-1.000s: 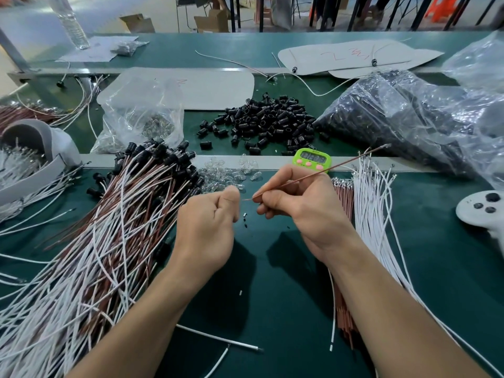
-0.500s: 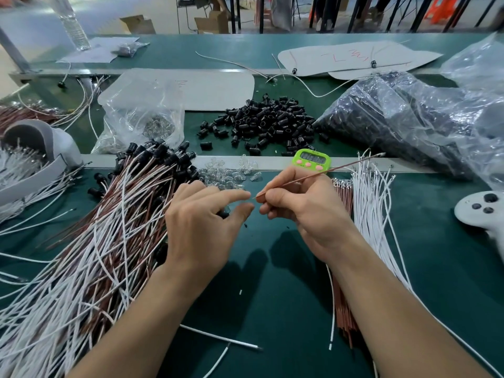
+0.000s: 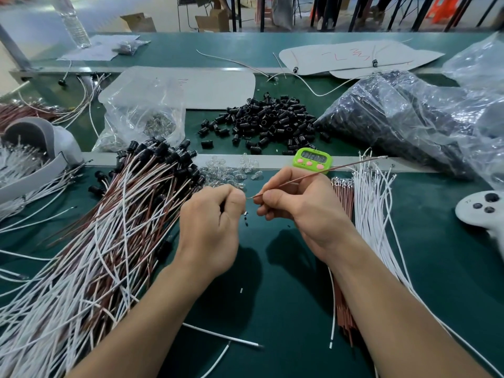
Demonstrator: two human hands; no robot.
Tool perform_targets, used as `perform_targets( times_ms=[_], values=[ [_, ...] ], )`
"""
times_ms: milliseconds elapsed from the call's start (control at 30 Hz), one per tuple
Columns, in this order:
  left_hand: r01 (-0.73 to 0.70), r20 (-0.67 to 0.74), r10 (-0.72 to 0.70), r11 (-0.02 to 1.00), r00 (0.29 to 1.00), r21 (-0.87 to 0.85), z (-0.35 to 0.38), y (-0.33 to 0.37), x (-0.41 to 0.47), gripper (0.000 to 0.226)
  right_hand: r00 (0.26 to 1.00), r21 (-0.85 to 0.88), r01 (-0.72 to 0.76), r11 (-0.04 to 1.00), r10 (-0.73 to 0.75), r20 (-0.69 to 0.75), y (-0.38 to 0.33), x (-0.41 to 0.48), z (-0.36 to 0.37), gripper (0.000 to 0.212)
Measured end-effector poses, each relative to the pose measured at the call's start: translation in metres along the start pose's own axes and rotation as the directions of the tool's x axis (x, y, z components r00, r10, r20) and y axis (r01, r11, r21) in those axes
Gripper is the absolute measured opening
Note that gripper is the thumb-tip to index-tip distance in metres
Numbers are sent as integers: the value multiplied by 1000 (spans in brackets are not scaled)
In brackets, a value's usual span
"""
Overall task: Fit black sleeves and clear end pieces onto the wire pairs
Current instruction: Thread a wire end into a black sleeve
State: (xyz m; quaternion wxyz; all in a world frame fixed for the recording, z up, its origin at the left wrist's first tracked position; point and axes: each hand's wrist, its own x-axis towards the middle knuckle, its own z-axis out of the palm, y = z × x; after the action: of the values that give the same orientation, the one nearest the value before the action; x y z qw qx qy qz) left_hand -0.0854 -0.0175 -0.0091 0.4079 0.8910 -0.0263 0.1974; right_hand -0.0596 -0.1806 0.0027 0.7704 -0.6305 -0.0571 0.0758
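My right hand (image 3: 302, 211) pinches a single brown wire (image 3: 341, 167) near its left end; the wire slants up to the right over the timer. My left hand (image 3: 210, 222) is curled into a fist right at the wire's tip, thumb against forefinger, and a small dark piece shows between them. Most of that piece is hidden. Loose black sleeves (image 3: 270, 121) are heaped on the far mat. Clear end pieces (image 3: 229, 170) lie just beyond my hands. Bare brown wires (image 3: 343, 192) and white wires (image 3: 373, 214) lie in bundles on the right.
A big pile of finished wire pairs (image 3: 109, 227) fills the left. A green timer (image 3: 312, 160) sits on the divider. Plastic bags of black sleeves (image 3: 409, 118) and clear parts (image 3: 144, 115) lie behind. A white controller (image 3: 482, 208) is at the right edge and a grey headset (image 3: 41, 137) at the left.
My left hand opened and reached out half a second ago. It has since curled shut again at the wire's tip. My right hand kept its hold on the brown wire.
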Motion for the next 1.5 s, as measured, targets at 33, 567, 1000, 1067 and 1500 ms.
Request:
perform_targets(
  times_ms=[33, 567, 1000, 1067, 1500],
  values=[
    [38, -1, -38, 999, 999, -28, 1, -1, 0, 42, 1000, 3, -3, 1000, 3, -4, 0, 0, 0, 29],
    [248, 136, -208, 829, 969, -501, -2, -12, 10, 39, 996, 117, -30, 993, 39, -76, -3, 1, -7, 25],
    [260, 170, -197, 773, 965, -578, -3, -4, 7, 37, 998, 116, -60, 991, 60, -1, -4, -1, -4, 23],
    [253, 170, -190, 782, 967, -570, -3, -4, 6, 37, 998, 117, -55, 992, 56, -3, -3, -1, -5, 24],
    [199, 129, -154, 830, 980, -520, -2, -3, 3, 32, 999, -59, 35, 998, -36, -21, 3, 0, 1, 23]
  ],
)
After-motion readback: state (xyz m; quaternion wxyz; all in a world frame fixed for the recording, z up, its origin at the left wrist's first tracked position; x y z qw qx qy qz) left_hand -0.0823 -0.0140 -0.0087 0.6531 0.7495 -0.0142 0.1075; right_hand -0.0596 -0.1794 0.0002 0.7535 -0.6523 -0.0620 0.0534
